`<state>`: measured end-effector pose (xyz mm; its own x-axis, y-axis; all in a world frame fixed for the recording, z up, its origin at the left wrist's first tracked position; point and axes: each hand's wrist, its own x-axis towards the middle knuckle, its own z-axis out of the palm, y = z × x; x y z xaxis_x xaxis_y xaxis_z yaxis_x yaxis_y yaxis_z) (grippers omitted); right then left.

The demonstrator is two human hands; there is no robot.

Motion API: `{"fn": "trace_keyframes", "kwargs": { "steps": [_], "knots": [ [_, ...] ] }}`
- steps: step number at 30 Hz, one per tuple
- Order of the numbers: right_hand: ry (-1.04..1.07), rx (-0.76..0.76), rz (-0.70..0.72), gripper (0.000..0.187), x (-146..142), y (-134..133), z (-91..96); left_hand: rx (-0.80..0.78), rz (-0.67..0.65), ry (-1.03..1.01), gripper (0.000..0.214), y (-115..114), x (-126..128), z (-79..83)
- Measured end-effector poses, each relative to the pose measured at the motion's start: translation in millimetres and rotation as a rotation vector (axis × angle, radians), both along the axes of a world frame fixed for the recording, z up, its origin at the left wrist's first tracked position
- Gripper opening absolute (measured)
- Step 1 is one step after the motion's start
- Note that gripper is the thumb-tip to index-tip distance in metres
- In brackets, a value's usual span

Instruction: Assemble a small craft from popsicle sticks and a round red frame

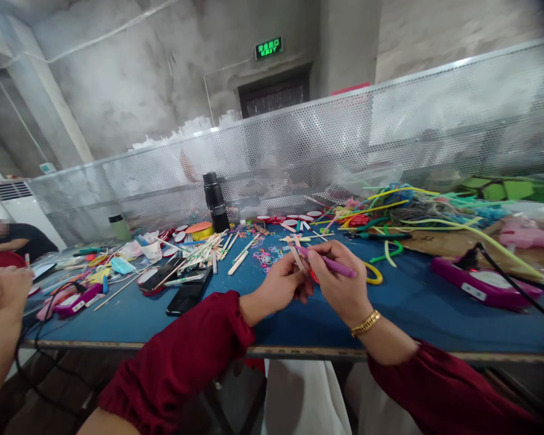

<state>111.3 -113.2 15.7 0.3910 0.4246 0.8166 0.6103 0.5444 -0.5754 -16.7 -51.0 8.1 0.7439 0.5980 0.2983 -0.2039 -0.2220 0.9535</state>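
Hands: my left hand (281,284) and right hand (338,284) meet just above the near part of the blue table (403,314), both in dark red sleeves.
Left fingers: pressed together on a wooden stick (295,254), which rises from the pinch and leans away from me.
Right fingers: pinched on a purple pipe cleaner (333,264); it runs from the stick across my knuckles to the right.
Red piece: something small and red (315,278) shows between my two hands; I cannot tell what it is.
Step in hand: as I judge it, joining the pipe cleaner to the stick, with its end at the stick and not yet visibly wound.
Next move calls for: a steady hold on the stick by my left hand and a tight, even pull from my right, so the fuzzy wire grips without slipping.
Around me: a yellow loop (374,275) lies just beyond my right hand, more sticks (217,251) are scattered to the left, and a heap of coloured pipe cleaners (408,211) sits far right.
Also near: a black phone (188,293), a pink glue gun (485,283) and a co-worker's hand (4,290) at the left edge.
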Motion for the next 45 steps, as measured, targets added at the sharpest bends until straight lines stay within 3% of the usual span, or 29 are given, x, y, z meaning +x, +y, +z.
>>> {"fn": "trace_keyframes", "kwargs": {
  "steps": [26,33,45],
  "knots": [
    [-0.014,-0.018,0.002,0.016,0.0,0.1,1.0,-0.002,0.027,0.015,0.060,1.2,0.2,-1.3],
    [-0.019,0.025,-0.052,0.014,0.2,-0.9,2.2,-0.012,0.018,0.013,0.063,0.3,-0.8,0.3],
    [0.069,-0.037,0.131,0.017,-4.3,-3.2,1.2,-0.017,0.028,0.013,0.063,-0.4,0.7,-0.4]
  ]
}}
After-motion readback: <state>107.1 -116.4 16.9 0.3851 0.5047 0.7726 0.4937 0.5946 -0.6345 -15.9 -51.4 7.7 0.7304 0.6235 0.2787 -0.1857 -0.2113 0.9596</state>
